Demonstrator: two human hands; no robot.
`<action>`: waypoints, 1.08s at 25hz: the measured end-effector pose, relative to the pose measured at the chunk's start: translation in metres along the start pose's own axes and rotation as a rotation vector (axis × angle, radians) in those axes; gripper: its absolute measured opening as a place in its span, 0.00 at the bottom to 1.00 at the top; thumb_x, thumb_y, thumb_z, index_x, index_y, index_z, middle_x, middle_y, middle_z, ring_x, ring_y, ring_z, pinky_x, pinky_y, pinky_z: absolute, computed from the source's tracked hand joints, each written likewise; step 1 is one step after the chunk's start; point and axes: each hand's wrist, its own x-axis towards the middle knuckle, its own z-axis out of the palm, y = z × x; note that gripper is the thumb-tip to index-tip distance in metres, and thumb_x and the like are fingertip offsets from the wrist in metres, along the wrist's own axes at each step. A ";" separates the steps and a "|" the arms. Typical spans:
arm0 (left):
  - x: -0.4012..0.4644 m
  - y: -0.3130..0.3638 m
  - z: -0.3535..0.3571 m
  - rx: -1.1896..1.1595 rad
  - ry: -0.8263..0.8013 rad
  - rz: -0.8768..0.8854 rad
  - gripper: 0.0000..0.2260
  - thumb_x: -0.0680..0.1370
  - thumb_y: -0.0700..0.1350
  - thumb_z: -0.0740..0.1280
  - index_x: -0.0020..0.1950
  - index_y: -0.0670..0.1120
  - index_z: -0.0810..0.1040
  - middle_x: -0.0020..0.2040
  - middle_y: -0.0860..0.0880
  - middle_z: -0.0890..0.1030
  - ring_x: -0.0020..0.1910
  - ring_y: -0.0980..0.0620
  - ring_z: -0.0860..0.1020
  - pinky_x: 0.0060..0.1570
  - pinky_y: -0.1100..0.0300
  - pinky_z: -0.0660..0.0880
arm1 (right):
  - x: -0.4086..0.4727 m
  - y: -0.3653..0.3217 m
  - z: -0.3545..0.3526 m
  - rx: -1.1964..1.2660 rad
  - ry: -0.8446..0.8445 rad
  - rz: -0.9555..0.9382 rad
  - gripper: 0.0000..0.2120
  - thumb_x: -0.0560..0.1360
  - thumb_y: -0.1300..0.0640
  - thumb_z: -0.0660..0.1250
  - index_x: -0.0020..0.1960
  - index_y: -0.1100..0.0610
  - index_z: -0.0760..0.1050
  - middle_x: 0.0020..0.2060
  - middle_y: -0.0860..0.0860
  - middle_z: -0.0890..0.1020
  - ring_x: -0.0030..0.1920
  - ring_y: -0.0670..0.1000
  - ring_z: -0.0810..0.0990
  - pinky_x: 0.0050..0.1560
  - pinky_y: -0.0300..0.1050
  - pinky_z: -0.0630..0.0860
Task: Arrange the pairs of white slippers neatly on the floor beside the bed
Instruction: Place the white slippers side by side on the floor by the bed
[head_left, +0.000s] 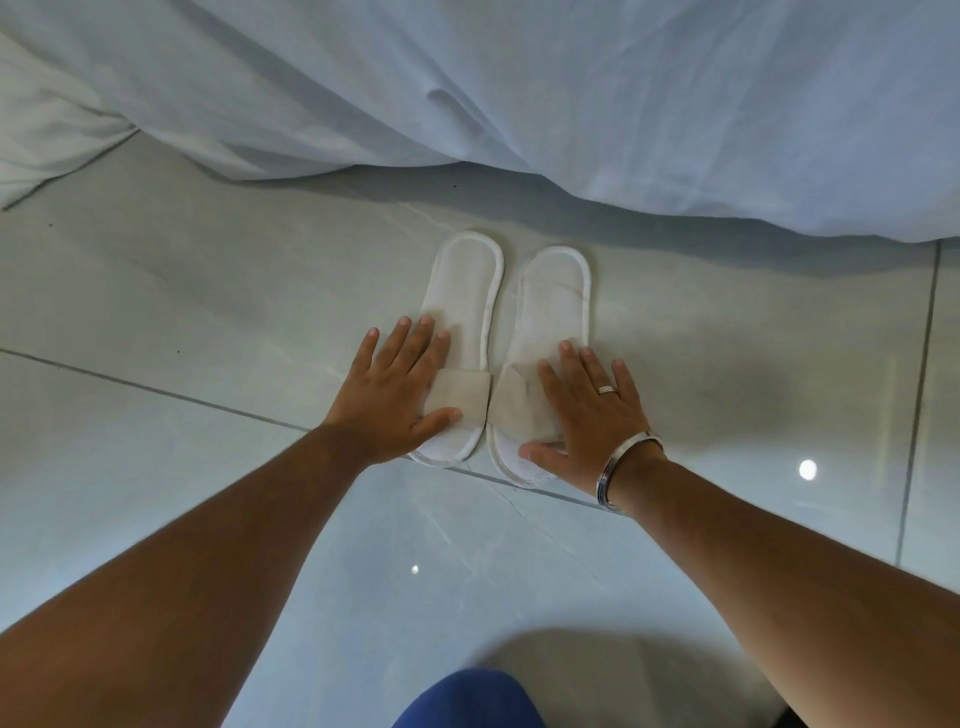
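At the bottom edge, a rounded patch of blue cloth (467, 699) is cut off by the frame, and what it belongs to cannot be told. Two bare forearms reach forward from the lower corners over the glossy pale grey tiled floor (182, 291), which carries dark grout lines and small bright light reflections.

The left hand (395, 395) lies flat with fingers spread and released, gripping nothing; its palm covers the outer side of the left white open-toe cloth slipper (462, 296), and its thumb rests on the slipper's beige strap. The right hand (587, 410), wearing a ring and a silver metal bangle (626, 467) at the wrist, is likewise flat and spread, pressing on the strap of the right white open-toe cloth slipper (556, 301) and hiding much of that strap and the slipper's outer edge.

The two slippers lie side by side on the floor, nearly touching along their inner edges, toe openings toward the person and heels toward the bed; the right one sits slightly nearer. A grout line passes under their toe ends.

Beyond the heels, with a shadowed strip of floor between, hangs the rumpled white bed sheet (519, 93), which covers the bed entirely and runs out of the frame.
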 end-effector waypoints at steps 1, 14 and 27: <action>-0.002 -0.002 0.001 0.011 -0.007 0.021 0.40 0.77 0.71 0.50 0.81 0.49 0.46 0.82 0.46 0.46 0.80 0.44 0.44 0.76 0.38 0.47 | 0.000 0.000 0.001 -0.007 -0.002 -0.016 0.46 0.70 0.30 0.58 0.77 0.52 0.42 0.78 0.57 0.42 0.76 0.58 0.42 0.74 0.59 0.40; 0.006 0.023 0.013 -0.024 0.022 0.023 0.40 0.77 0.70 0.51 0.81 0.47 0.45 0.82 0.44 0.45 0.80 0.44 0.42 0.76 0.38 0.41 | -0.001 0.009 0.003 -0.012 0.022 0.031 0.48 0.66 0.31 0.65 0.77 0.51 0.49 0.78 0.57 0.47 0.76 0.59 0.47 0.73 0.59 0.47; 0.006 0.042 0.011 -0.012 -0.032 0.017 0.41 0.78 0.70 0.51 0.81 0.47 0.43 0.82 0.44 0.43 0.80 0.45 0.41 0.75 0.34 0.43 | -0.009 0.020 0.002 -0.043 0.028 0.050 0.49 0.63 0.32 0.69 0.75 0.52 0.56 0.77 0.58 0.53 0.75 0.62 0.53 0.68 0.62 0.57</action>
